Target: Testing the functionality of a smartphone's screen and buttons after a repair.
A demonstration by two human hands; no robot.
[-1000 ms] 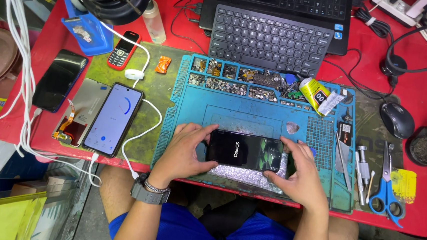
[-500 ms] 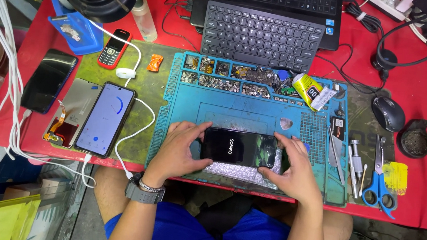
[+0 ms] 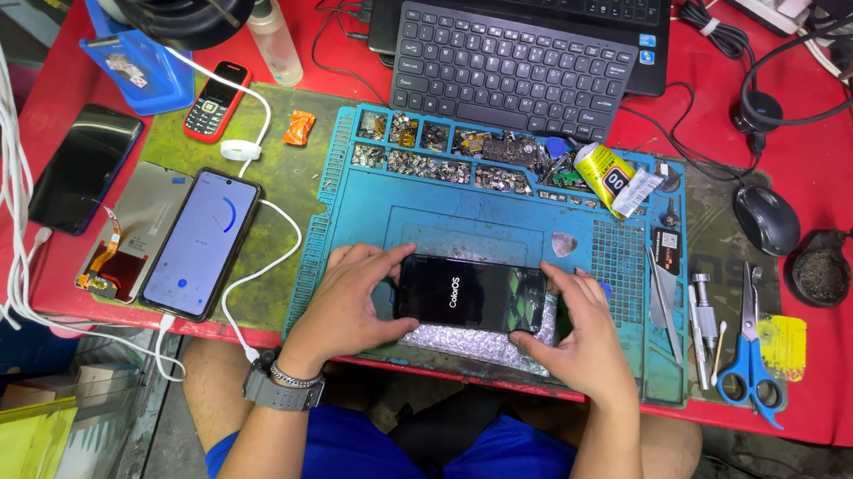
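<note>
A black smartphone point(image 3: 471, 295) with a lit boot screen lies sideways over a piece of bubble wrap point(image 3: 479, 341) on the blue repair mat point(image 3: 369, 201). My left hand point(image 3: 350, 299) grips its left end, thumb and fingers wrapped around the edge. My right hand point(image 3: 580, 332) grips the right end the same way. A grey watch sits on my left wrist.
Left of the mat lie a charging phone point(image 3: 200, 242) on a white cable, a loose screen panel point(image 3: 124, 238), a dark phone point(image 3: 84, 168) and a red keypad phone point(image 3: 216, 101). A keyboard point(image 3: 513, 71), glue tube point(image 3: 603, 172), mouse point(image 3: 766, 219), blue scissors point(image 3: 751, 352) and tools surround it.
Both hands keep holding the phone in the same place on the mat. Only the camera view has shifted slightly.
</note>
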